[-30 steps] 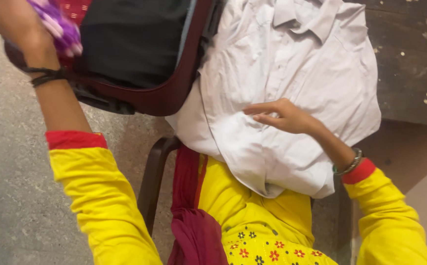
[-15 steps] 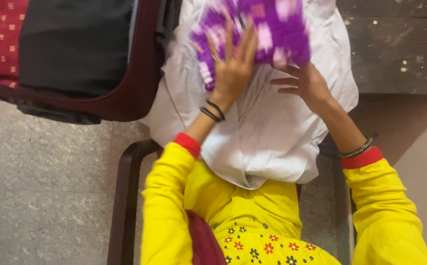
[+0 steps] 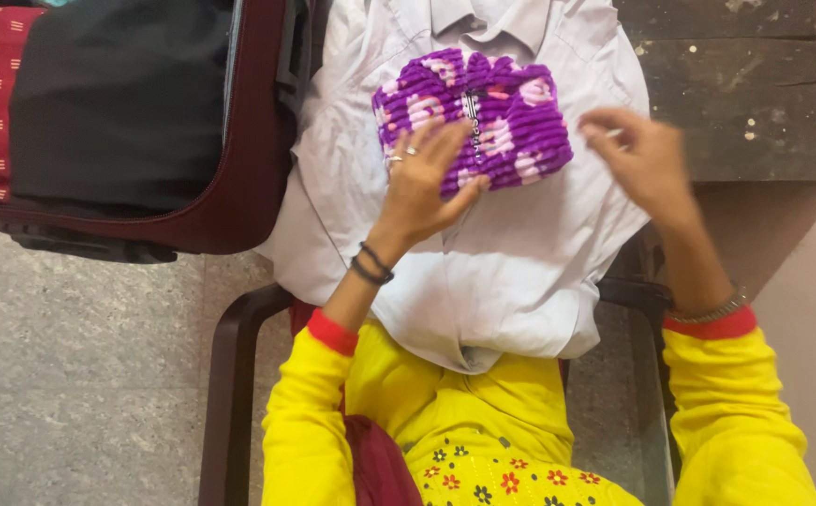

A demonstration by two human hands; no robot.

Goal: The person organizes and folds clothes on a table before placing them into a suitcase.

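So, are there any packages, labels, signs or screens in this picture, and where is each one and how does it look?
No signs or screens show.
Purple pouch: lies on the pale shirt, rounded rectangle, purple knit with pink and white patches; left hand rests on it, right hand hovers beside it.
Small tag: on the pouch's middle, a narrow dark strip.
Suitcase: open, left of the shirt, maroon rim, holding black and red cloth.

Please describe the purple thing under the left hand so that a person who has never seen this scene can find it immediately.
Find the pale collared shirt spread over the person's lap. On its chest, just below the collar, lies a folded purple knitted piece with pink and white patches; the left hand rests on its lower edge. It is the only fuzzy, bright purple thing, unlike the dark clothes in the maroon suitcase beside it.
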